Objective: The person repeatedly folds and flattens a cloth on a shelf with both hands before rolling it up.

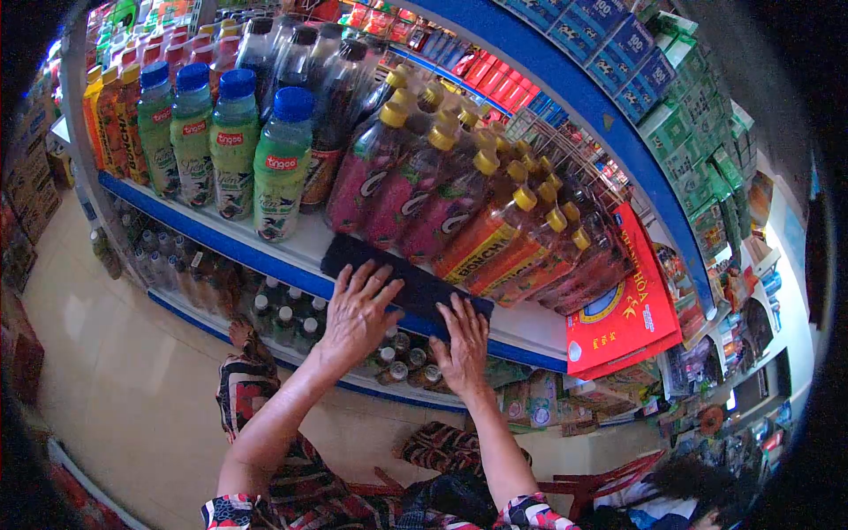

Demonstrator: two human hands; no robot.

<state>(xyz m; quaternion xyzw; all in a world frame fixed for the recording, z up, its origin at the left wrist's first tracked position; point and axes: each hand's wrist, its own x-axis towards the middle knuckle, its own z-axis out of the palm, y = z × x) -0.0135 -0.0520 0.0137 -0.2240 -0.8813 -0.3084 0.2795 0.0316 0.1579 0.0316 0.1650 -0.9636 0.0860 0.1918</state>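
A dark folded cloth (422,293) lies lengthwise along the front of a white shelf with a blue edge (208,225). My left hand (362,305) rests flat on the cloth, fingers spread. Further right, my right hand (461,343) touches the cloth's lower right part with its fingers stretched out. Right behind the cloth stand pink-labelled bottles (375,172) with yellow caps and orange-labelled bottles (486,247). Green bottles with blue caps (281,168) are to the left of my hands.
A red cardboard box (625,309) leans at the shelf's right end. Small bottles (284,322) fill a lower shelf. Blue and green packs (676,124) are stacked at upper right. Below are a red chair (609,481) and tiled floor (132,340).
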